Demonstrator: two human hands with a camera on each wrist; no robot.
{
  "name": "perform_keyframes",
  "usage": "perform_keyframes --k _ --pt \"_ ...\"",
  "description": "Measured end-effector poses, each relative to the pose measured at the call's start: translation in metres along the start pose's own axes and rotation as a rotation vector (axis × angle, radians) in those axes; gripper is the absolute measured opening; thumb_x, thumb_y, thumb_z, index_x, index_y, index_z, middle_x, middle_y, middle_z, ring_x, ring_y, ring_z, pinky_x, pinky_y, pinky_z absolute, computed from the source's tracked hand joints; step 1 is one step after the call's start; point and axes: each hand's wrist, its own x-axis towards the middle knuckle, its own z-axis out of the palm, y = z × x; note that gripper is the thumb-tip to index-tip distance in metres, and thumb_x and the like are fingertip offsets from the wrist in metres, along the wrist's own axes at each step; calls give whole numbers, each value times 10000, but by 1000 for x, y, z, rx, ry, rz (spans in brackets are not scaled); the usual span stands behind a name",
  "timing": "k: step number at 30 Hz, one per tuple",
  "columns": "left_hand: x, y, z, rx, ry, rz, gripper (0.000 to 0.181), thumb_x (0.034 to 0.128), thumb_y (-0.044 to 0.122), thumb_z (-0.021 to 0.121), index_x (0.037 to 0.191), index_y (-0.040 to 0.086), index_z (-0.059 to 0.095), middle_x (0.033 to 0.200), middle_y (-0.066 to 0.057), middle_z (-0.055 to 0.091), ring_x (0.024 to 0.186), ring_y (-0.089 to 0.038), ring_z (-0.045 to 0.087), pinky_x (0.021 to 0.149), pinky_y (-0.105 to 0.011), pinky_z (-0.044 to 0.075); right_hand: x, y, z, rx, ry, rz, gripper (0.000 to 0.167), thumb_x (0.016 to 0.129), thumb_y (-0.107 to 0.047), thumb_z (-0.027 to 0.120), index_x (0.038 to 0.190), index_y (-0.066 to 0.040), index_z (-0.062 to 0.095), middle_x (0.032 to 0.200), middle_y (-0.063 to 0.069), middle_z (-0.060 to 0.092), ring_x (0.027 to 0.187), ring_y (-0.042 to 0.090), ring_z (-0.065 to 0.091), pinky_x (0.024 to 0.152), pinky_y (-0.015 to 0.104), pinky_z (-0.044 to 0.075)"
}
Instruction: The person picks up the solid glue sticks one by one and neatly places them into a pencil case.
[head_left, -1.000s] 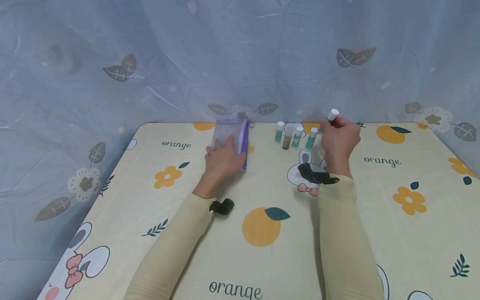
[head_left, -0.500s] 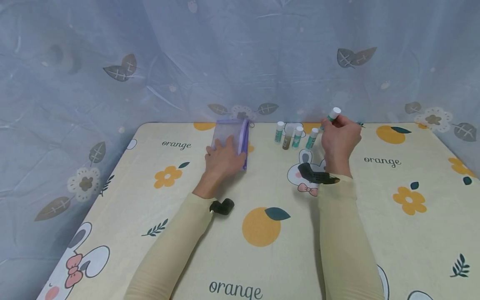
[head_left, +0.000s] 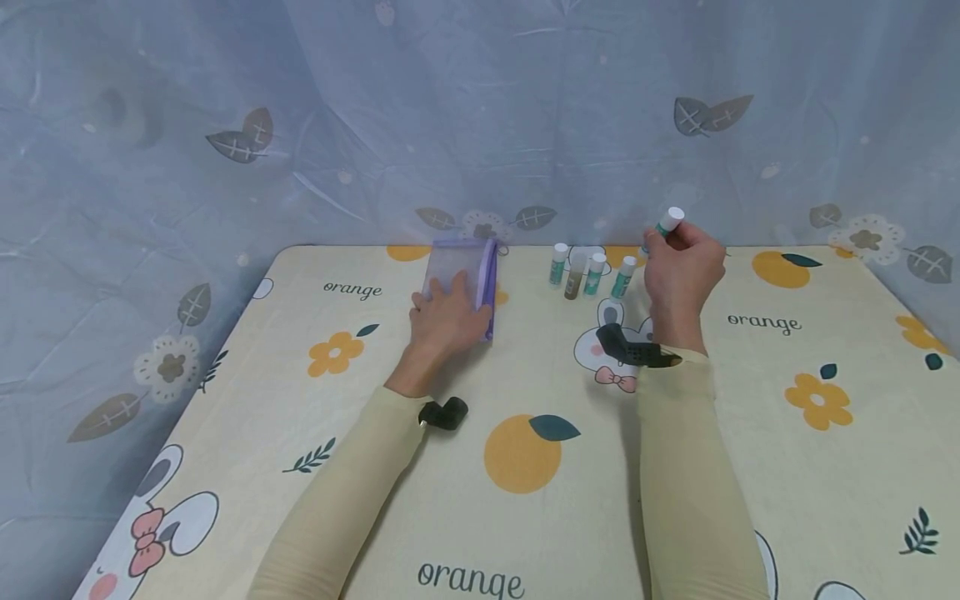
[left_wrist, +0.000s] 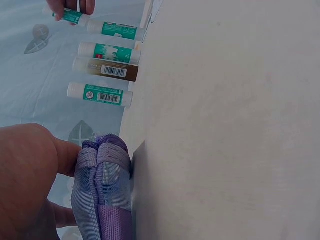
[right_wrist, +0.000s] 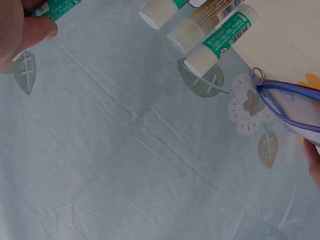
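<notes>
In the head view my right hand (head_left: 682, 275) pinches a glue stick (head_left: 671, 220) with a white cap and green label, tilted and raised off the table. My left hand (head_left: 446, 321) lies with spread fingers on a purple mesh zipper pouch (head_left: 452, 257) at the back of the table. The left wrist view shows the pouch (left_wrist: 102, 190) side-on, with its purple zipper edge. Between the hands stand several upright glue sticks: green-labelled ones (head_left: 557, 267) and one brown-labelled stick (head_left: 573, 282). The right wrist view shows the pouch's zipper edge (right_wrist: 290, 90) parted.
A cream tablecloth (head_left: 465, 517) printed with oranges, flowers and rabbits covers the table. A pale blue curtain (head_left: 480, 100) with leaf prints hangs just behind the back edge, close to the glue sticks. A black wrist camera (head_left: 630, 348) sits on the right sleeve.
My right hand has risen slightly and shifted a little to the right with the glue stick. My left hand, the pouch and the standing glue sticks have stayed put.
</notes>
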Motion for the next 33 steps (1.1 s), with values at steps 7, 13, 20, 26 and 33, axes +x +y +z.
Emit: perform_keyframes --k 7,13,20,26,33 --pt "1 -1 0 0 -6 -4 782 1023 456 495 1695 160 225 1676 -330 251 1495 -633 274 1213 -705 275 -2 -3 0 0 -6 1 421 1049 -331 668 1454 -216 669 1439 0 702 1334 126 640 1156 260 476" --pt "1 0 0 -3 -8 0 787 1019 460 493 1695 159 225 1668 -328 265 1462 -616 317 1197 -695 297 -1 -3 0 20 -29 12 427 1046 -332 671 1461 -232 661 1449 -5 696 1328 119 634 1159 259 472" --pt "0 -1 0 2 -7 -2 780 1026 459 492 1695 160 224 1661 -327 271 1465 -615 316 1197 -699 296 -1 -3 0 35 -56 18 435 1041 -328 682 1460 -218 661 1437 8 702 1319 121 639 1150 267 479" --pt "1 -2 1 0 -3 -5 780 1026 463 495 1695 167 227 1649 -324 287 1436 -594 346 1188 -689 306 -2 -4 0 33 -59 12 440 1045 -332 674 1472 -229 652 1447 5 695 1317 111 633 1157 260 473" --pt "2 -2 1 -12 -4 -1 789 1018 468 497 1695 168 227 1652 -326 279 1461 -617 314 1202 -693 289 -2 -6 -2 55 -62 4 442 1034 -338 689 1462 -227 661 1426 12 708 1303 111 644 1145 248 478"
